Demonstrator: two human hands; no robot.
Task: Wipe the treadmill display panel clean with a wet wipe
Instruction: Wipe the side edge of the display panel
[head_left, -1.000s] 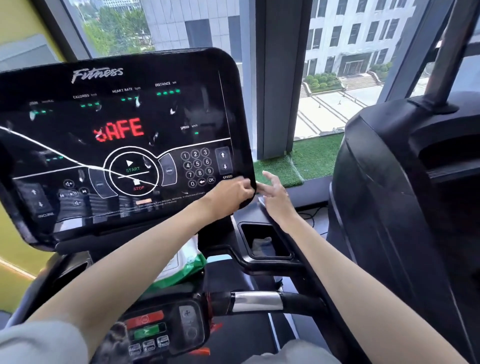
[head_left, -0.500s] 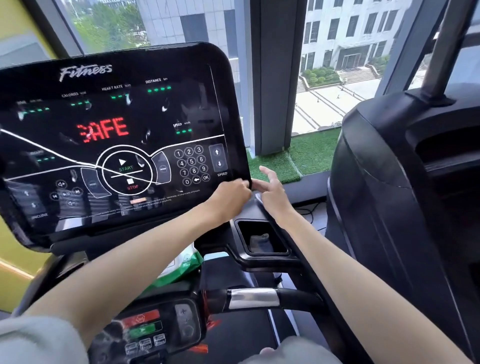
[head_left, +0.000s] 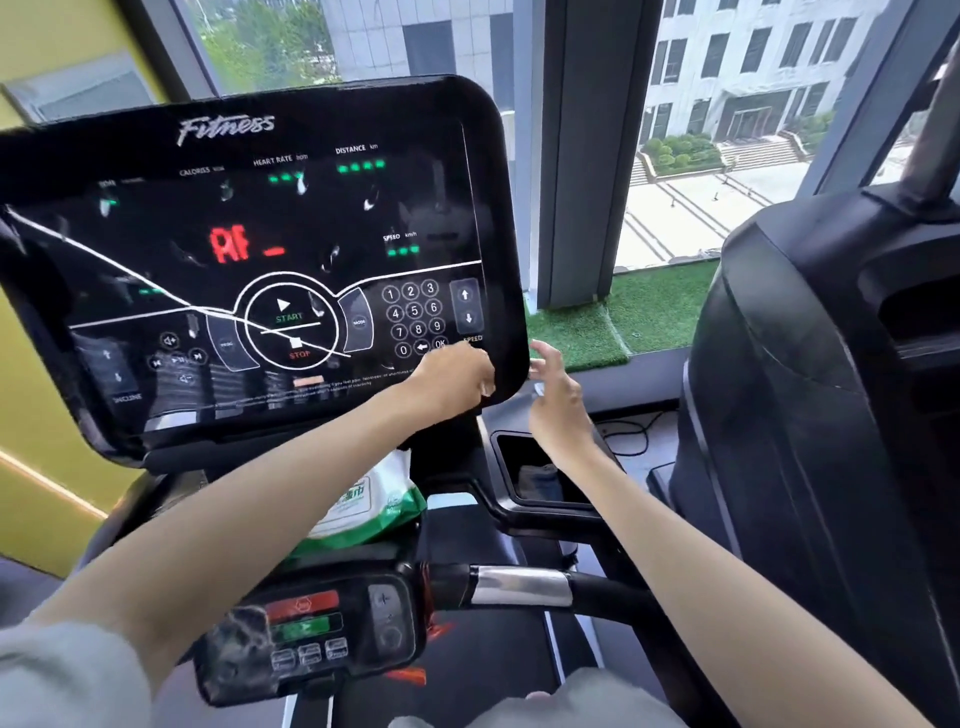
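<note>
The black treadmill display panel (head_left: 249, 249) fills the left half of the view, lit with red letters and green bars and crossed by thin white streaks. My left hand (head_left: 457, 384) is curled into a fist against the panel's lower right corner, below the keypad. A small pale bit shows at its fingertips, and I cannot tell whether it is a wipe. My right hand (head_left: 558, 402) hovers just right of that corner with its fingers apart, holding nothing. A green and white wet wipe pack (head_left: 374, 509) lies on the console beneath my left forearm.
A cup holder tray (head_left: 540, 478) sits under my right wrist. A handlebar with a chrome sleeve (head_left: 519, 587) and a small control pad (head_left: 311, 634) lie near me. A second black machine (head_left: 810, 415) stands close on the right. Windows are behind.
My right hand has come off my left hand and the panel corner and spread its fingers. My left fist stays at the corner. The red readout changed from SAFE to partial letters.
</note>
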